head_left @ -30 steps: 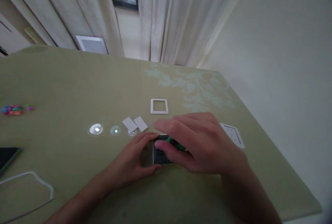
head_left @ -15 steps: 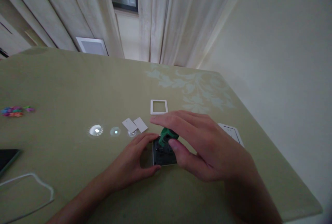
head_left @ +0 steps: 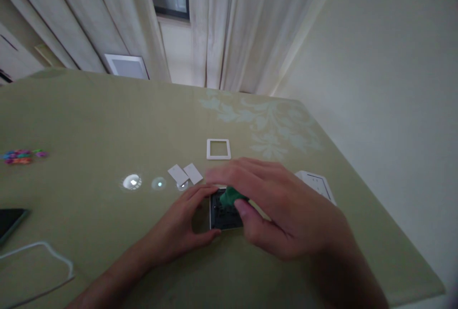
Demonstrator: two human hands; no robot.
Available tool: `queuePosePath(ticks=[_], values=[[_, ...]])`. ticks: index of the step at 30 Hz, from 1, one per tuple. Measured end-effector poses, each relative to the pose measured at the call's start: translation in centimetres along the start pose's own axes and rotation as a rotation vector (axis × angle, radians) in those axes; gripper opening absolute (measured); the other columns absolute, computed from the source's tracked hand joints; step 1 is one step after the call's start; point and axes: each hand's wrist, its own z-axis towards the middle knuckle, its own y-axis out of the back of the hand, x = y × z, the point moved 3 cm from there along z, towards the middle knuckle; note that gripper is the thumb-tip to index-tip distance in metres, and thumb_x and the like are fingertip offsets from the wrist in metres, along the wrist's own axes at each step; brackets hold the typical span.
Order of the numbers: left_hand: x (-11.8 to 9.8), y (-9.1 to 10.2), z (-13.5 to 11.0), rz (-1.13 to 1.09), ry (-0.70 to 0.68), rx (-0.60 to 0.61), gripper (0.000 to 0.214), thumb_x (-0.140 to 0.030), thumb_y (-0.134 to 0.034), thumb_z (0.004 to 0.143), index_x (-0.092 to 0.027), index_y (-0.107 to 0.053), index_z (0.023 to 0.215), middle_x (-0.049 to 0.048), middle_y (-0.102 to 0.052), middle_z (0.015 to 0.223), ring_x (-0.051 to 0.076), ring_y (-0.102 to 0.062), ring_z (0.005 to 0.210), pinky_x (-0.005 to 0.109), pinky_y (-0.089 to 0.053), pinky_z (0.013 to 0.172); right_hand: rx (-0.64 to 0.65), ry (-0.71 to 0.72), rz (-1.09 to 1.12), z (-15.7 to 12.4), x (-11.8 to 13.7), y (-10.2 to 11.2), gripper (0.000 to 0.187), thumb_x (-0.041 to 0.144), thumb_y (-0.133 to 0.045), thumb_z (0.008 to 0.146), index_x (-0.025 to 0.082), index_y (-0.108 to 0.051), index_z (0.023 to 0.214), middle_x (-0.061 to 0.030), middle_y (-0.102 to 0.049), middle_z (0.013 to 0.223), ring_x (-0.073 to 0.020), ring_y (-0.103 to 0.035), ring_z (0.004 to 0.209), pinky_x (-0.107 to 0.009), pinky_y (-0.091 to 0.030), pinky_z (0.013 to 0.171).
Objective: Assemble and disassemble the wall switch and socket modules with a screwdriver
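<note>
A small square wall-switch module (head_left: 219,216) lies on the table with its dark, detailed face up and a thin pale rim showing. My left hand (head_left: 188,220) holds its left side, fingertips at the far edge and thumb at the near corner. Above the module, my right hand (head_left: 282,208) grips a green screwdriver (head_left: 229,196) between thumb and fingers. Only part of its green handle shows; the shaft and tip are hidden. My right hand also covers the module's right part.
Beyond the hands lies a white square frame (head_left: 218,158). Two small white plates (head_left: 178,175) overlap a glare spot left of it. A white socket panel (head_left: 315,183) is partly behind my right hand. At left are colourful small pieces (head_left: 19,157), a dark device (head_left: 10,222) and a white cable (head_left: 59,257).
My right hand has dipped slightly and turned with the screwdriver, whose handle now shows from another side. My left hand stays on the module. The view has shifted very slightly.
</note>
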Motion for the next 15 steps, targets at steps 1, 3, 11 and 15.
queuePosePath(ticks=[1,3,11,15], values=[[0.0,0.0,0.0,0.004,-0.007,-0.013,0.072,-0.033,-0.088,0.089,-0.037,-0.051,0.151,0.0078,-0.063,0.156,0.038,-0.060,0.144,0.061,-0.052,0.123,0.043,-0.001,0.038,0.0,0.1,0.0,0.032,0.025,-0.046,0.111,0.012,-0.068,0.131,-0.0094,-0.081,0.119,-0.0204,-0.075,0.103,-0.033,-0.056,0.088],[0.1,0.0,-0.2,0.013,-0.022,-0.035,0.071,-0.033,-0.087,0.088,-0.037,-0.053,0.150,0.0077,-0.065,0.152,0.039,-0.064,0.140,0.062,-0.055,0.120,0.039,-0.059,-0.070,-0.1,0.0,0.2,0.028,0.026,-0.046,0.114,0.017,-0.072,0.109,-0.0053,-0.080,0.097,-0.0191,-0.074,0.086,-0.032,-0.054,0.079],[0.1,0.0,-0.1,0.008,-0.025,-0.029,0.072,-0.034,-0.088,0.088,-0.034,-0.054,0.151,0.0113,-0.066,0.152,0.039,-0.064,0.141,0.062,-0.055,0.118,0.058,-0.109,-0.043,-0.2,-0.1,-0.3,0.019,0.025,-0.049,0.114,0.018,-0.060,0.127,-0.0100,-0.076,0.118,-0.0216,-0.071,0.102,-0.034,-0.054,0.085],[0.1,-0.1,-0.1,-0.009,-0.012,0.006,0.067,-0.033,-0.085,0.090,-0.033,-0.055,0.151,0.0096,-0.065,0.154,0.037,-0.062,0.143,0.060,-0.053,0.121,-0.035,-0.115,-0.316,0.1,0.0,-0.4,0.030,0.047,-0.056,0.115,0.021,-0.067,0.108,-0.0018,-0.073,0.084,-0.0194,-0.064,0.070,-0.034,-0.042,0.063]])
